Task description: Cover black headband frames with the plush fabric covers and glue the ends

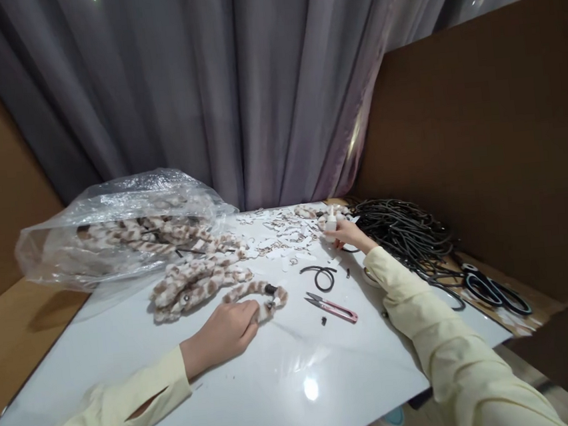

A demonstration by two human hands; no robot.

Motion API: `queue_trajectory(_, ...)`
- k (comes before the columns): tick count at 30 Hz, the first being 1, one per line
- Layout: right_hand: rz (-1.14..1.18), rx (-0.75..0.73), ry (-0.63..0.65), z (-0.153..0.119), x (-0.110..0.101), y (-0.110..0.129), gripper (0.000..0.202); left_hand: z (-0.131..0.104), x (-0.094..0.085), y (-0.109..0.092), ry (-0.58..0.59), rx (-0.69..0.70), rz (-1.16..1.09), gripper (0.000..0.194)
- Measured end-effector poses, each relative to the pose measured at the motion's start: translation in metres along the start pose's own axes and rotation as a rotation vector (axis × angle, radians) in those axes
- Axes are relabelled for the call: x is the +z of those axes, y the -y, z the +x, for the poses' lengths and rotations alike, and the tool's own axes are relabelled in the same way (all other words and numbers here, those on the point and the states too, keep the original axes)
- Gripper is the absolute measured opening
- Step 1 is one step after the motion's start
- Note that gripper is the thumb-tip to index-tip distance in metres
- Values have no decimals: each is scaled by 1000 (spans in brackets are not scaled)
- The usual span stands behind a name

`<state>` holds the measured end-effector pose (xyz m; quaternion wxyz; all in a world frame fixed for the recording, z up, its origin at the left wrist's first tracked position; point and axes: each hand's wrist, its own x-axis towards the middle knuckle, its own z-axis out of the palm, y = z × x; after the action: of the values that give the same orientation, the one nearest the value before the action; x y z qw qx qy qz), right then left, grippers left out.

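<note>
My left hand [225,331] rests low over the white table, its fingers closed on a curved, fuzzy brown-and-white spotted tube [244,290]. A black piece [270,289] shows near the tube's far end. At the back of the table, my right hand [349,235] has its fingers around a small white bottle [331,224] with a narrow tip. Between the two hands lie pink-handled thread snips [333,307], a coiled black cord [324,280] and a small black bit [324,320].
Several more spotted fuzzy tubes [191,290] lie left, beside a clear plastic bag [111,196] holding others. Paper scraps [285,229] litter the back. On the right are a heap of black cords [406,231] and large black-handled scissors [495,290]. Cardboard walls [498,139] flank the table.
</note>
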<state>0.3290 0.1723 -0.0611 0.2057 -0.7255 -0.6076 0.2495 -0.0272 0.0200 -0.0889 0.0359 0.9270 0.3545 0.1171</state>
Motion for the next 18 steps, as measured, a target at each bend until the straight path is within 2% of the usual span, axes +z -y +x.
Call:
queue_trajectory(4, 2, -167, -156, -7, 13, -14, 29, 1, 0, 0, 19, -21, 2, 7)
queue_trajectory(7, -26, -240, -193, -8, 15, -18, 29, 2, 0, 0, 31, -24, 8, 8)
queue_trajectory(14, -149, -221, -113, -14, -26, -34, 22, 4, -1, -1, 62, -44, 13, 9)
queue_trajectory(18, -126, -212, -49, -20, -31, -43, 22, 3, -2, -2, 58, -38, 14, 9)
